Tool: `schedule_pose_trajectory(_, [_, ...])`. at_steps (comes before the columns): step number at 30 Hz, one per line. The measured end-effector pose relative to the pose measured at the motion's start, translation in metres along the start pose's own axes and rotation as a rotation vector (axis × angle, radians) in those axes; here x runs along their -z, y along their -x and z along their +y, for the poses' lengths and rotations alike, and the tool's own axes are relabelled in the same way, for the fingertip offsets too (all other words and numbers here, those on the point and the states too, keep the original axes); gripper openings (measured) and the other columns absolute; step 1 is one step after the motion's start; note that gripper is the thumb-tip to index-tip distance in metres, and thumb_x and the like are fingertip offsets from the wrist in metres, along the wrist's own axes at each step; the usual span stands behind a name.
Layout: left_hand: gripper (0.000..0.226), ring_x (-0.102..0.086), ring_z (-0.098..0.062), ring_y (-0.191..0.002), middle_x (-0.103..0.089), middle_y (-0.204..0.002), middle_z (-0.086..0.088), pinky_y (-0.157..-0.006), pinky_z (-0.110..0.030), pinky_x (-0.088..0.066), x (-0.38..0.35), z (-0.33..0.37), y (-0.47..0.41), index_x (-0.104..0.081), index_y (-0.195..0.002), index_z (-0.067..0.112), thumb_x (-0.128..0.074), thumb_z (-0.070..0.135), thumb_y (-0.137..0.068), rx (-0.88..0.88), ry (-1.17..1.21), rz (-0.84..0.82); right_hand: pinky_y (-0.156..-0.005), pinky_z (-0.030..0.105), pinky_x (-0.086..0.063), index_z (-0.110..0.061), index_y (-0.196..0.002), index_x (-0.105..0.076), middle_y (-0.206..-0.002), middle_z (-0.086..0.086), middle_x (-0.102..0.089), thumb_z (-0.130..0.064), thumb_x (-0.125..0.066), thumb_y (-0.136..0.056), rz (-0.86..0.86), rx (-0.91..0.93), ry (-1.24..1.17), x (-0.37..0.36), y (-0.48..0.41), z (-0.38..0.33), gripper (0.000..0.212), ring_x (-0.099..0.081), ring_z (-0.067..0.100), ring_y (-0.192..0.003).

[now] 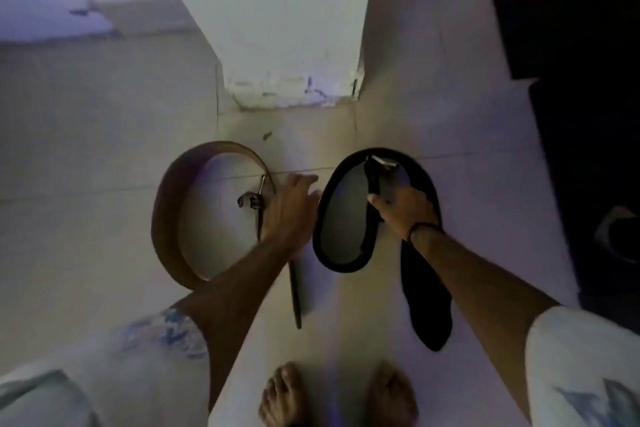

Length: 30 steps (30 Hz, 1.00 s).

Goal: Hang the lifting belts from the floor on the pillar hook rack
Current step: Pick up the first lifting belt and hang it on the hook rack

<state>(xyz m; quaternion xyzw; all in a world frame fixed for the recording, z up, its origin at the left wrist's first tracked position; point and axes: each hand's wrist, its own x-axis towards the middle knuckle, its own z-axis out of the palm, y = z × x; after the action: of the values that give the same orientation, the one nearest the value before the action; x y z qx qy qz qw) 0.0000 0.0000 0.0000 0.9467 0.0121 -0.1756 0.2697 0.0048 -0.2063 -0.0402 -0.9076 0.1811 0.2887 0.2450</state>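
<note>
A brown leather lifting belt [166, 215] lies coiled on its edge on the pale floor, left of centre, with its metal buckle [252, 200] on the right side. My left hand [289, 208] rests on that belt beside the buckle, fingers curled over its edge. A black lifting belt [332, 198] forms a loop to the right, its loose tail [429, 308] trailing toward me. My right hand [403, 208] is shut on the black belt's strap near its metal buckle [382, 162]. The white pillar's base [291, 55] stands just beyond both belts. No hook rack is in view.
My bare feet [339, 395] stand on the floor tiles below the belts. A dark mat or equipment [585, 114] fills the right edge. A wall skirting [104, 21] runs along the upper left.
</note>
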Motion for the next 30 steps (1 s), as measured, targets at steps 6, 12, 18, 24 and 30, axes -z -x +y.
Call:
schedule_pose_trajectory(6, [0.036,-0.070,-0.026,-0.093,-0.075,-0.100,-0.007,-0.083,-0.042,-0.056,-0.043,0.001,-0.041,-0.071,-0.104,0.018,-0.043,0.040,-0.101,0.081,0.181,-0.056,-0.064,0.036,-0.054,-0.003,-0.083,-0.066,-0.090,0.016,-0.069,-0.028,-0.069,-0.080,0.067,0.004,-0.117,-0.031,-0.014,-0.014,0.025,-0.067,0.035,-0.085])
schedule_pose_trajectory(12, [0.063,-0.071,-0.028,-0.087,-0.073,-0.093,-0.014,-0.080,-0.044,-0.062,-0.001,0.048,-0.060,-0.073,-0.096,0.004,-0.066,0.064,-0.080,0.400,0.566,-0.229,-0.074,0.043,-0.054,-0.004,-0.101,-0.064,-0.112,0.015,-0.056,-0.026,-0.062,-0.085,0.141,0.200,-0.003,-0.020,0.051,-0.050,0.027,-0.060,0.035,-0.090])
schedule_pose_trajectory(18, [0.029,-0.068,-0.032,-0.104,-0.067,-0.117,-0.015,-0.082,-0.044,-0.061,0.085,0.090,-0.048,-0.067,-0.118,0.011,-0.065,0.023,-0.092,0.442,0.709,-0.094,-0.078,0.039,-0.055,-0.015,-0.114,-0.061,-0.120,0.008,-0.055,-0.031,-0.062,-0.083,0.267,0.299,-0.032,0.043,0.126,-0.109,0.035,-0.057,0.029,-0.102])
schedule_pose_trajectory(24, [0.024,-0.065,-0.025,-0.093,-0.066,-0.104,-0.010,-0.075,-0.042,-0.057,0.257,0.157,-0.014,-0.066,-0.114,0.010,-0.068,0.022,-0.093,0.305,0.831,0.033,-0.068,0.037,-0.057,-0.023,-0.104,-0.067,-0.104,-0.007,-0.063,-0.035,-0.060,-0.081,0.353,0.435,-0.361,0.185,0.206,-0.162,0.027,-0.065,0.015,-0.085])
schedule_pose_trajectory(30, [0.022,-0.069,-0.023,-0.088,-0.072,-0.098,-0.010,-0.074,-0.032,-0.056,0.473,0.266,0.029,-0.068,-0.109,0.007,-0.066,0.023,-0.094,0.062,0.990,0.007,-0.079,0.032,-0.053,-0.022,-0.116,-0.060,-0.109,-0.009,-0.058,-0.020,-0.064,-0.088,0.558,0.387,-0.708,0.363,0.283,-0.251,0.029,-0.061,0.011,-0.092])
